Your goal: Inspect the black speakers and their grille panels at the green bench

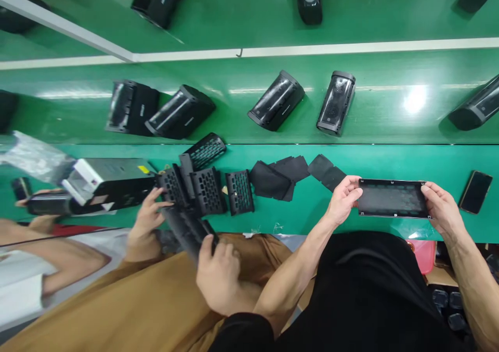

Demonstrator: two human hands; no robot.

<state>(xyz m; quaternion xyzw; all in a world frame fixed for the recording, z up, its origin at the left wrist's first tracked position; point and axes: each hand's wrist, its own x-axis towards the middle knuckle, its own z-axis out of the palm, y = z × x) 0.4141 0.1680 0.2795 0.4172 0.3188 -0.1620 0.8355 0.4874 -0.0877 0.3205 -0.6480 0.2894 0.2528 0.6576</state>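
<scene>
Near edge of green surface (296,206) running left to right just below the panel; open green room between panel and phone (475,191) at far right, and behind the panel up to the belt edge. Black fabric pieces (280,178) lying just left of the panel, near the left hand. Red container (424,253) below the surface edge, under the right wrist.

Black rectangular panel (392,198) held just above the near strip of the surface, long axis left to right, parallel to the near edge, broad face up toward the camera. Small tabs visible along both long sides.

Left hand (343,198) closed on the panel's left short end, thumb on top, fingers curled beneath. Right hand (440,206) closed on the right short end in the same pinch grip. Panel spanning the gap between both hands.

Further left, a co-worker's 2 hands (218,274) on a stack of perforated black grilles (206,185). Black speaker housings (276,100) spaced along the belt beyond.
</scene>
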